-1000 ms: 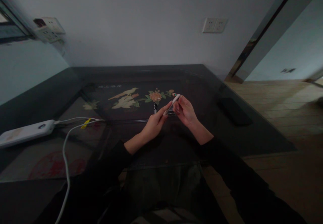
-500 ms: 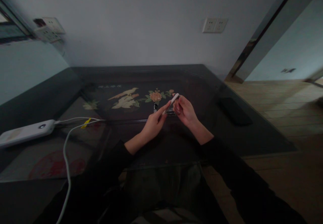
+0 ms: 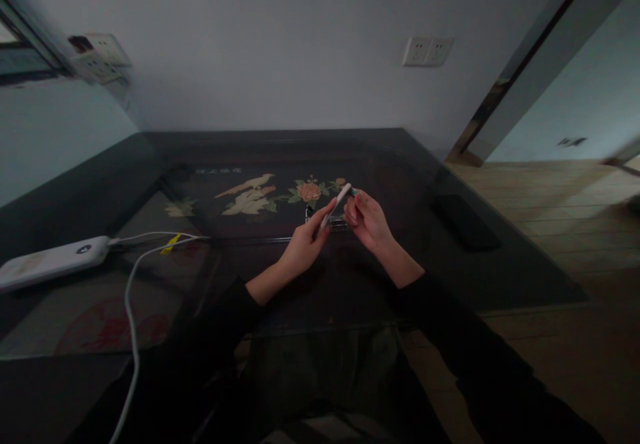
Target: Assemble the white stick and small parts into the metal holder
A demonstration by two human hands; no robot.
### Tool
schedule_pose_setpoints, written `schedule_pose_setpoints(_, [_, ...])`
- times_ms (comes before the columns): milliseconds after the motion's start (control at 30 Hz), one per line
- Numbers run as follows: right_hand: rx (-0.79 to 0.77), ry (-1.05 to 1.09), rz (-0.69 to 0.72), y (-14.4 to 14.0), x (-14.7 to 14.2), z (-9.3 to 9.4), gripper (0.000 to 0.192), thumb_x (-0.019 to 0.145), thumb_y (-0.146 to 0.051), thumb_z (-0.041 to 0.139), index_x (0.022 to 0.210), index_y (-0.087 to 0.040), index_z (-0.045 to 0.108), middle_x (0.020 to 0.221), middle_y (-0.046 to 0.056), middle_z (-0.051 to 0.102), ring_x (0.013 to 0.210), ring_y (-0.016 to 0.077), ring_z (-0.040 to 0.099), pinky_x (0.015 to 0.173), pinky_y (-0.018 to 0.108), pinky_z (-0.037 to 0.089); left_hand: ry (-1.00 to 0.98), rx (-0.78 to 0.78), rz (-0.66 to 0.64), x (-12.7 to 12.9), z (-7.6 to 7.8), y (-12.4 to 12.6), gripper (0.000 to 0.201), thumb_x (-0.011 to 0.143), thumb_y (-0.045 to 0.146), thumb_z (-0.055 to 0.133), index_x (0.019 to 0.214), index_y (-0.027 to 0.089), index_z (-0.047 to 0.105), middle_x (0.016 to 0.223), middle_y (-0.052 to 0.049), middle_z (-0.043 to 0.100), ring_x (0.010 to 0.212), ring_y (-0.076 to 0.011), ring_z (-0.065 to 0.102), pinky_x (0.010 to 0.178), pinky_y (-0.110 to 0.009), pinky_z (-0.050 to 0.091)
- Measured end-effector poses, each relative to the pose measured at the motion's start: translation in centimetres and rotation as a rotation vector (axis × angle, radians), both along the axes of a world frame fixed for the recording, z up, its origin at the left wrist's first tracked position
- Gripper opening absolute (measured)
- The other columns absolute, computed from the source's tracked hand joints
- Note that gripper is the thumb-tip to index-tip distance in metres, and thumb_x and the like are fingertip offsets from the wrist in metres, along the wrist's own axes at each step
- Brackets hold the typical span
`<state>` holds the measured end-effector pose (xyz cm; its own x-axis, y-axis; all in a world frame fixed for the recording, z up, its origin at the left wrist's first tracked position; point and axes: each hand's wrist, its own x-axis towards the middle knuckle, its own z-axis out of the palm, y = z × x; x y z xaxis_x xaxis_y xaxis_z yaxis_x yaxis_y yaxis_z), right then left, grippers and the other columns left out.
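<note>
Left hand grips the white rod, right of the flower inlay; right hand pinches a green piece, newly exposed beside the rod's tip. Work apparently centres there.

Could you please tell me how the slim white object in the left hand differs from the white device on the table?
The slim white object slants in the left hand; the white device lies on the table. The object looks thinner, the device bulkier. A cable meets the device's end; none shows on the object. Both are white and elongated.
</note>
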<state>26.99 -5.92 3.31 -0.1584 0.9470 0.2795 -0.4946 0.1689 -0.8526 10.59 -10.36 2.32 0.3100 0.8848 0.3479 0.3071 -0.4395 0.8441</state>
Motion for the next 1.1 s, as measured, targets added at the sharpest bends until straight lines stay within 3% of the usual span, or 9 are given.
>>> schedule_pose_setpoints(200, [-0.017,0.006,0.006,0.15,0.13,-0.19,0.044,0.071,-0.057,0.076,0.096,-0.022,0.064,0.049,-0.01,0.039,0.043,0.0076,0.032,0.044,0.027,0.024,-0.014,0.002,-0.076,0.2,-0.19,-0.21,0.052,0.096,0.027,0.045,0.148,0.021,0.041,0.099,-0.005,0.068,0.066,-0.0114,0.05,0.07,-0.025,0.045])
schedule_pose_setpoints(400, [0.02,0.037,0.029,0.12,0.11,-0.21,0.037,0.075,-0.053,0.074,0.092,-0.022,0.062,0.048,-0.01,0.041,0.042,0.007,0.033,0.043,0.026,0.024,0.014,0.02,-0.004,0.13,-0.02,-0.06,0.051,0.096,0.026,0.045,0.147,0.02,0.044,0.092,-0.004,0.068,0.066,-0.012,0.051,0.07,-0.025,0.046])
schedule_pose_setpoints(600, [0.027,0.057,0.055,-0.06,0.06,0.01,0.033,0.076,-0.051,0.075,0.076,-0.023,0.057,0.048,-0.008,0.043,0.043,0.008,0.032,0.045,0.028,0.02,-0.006,-0.001,0.026,-0.06,0.11,0.23,0.052,0.096,0.024,0.046,0.147,0.019,0.044,0.095,-0.006,0.067,0.067,-0.0121,0.052,0.07,-0.024,0.044])
schedule_pose_setpoints(867, [0.0,0.089,0.052,-0.06,-0.16,-0.1,0.031,0.075,-0.048,0.077,0.077,-0.022,0.06,0.048,-0.008,0.043,0.043,0.0078,0.031,0.045,0.028,0.018,-0.026,-0.019,0.036,-0.09,-0.16,0.31,0.052,0.095,0.023,0.046,0.147,0.019,0.042,0.094,-0.004,0.067,0.062,-0.0101,0.045,0.065,-0.023,0.041])
schedule_pose_setpoints(1100, [0.01,0.074,0.027,-0.02,-0.24,-0.2,0.035,0.074,-0.05,0.077,0.089,-0.023,0.062,0.047,-0.01,0.043,0.042,0.0073,0.032,0.044,0.026,0.022,-0.013,0.032,-0.005,0.08,-0.56,0.17,0.052,0.095,0.022,0.047,0.147,0.019,0.042,0.075,0.001,0.06,0.057,-0.0097,0.04,0.063,-0.023,0.042])
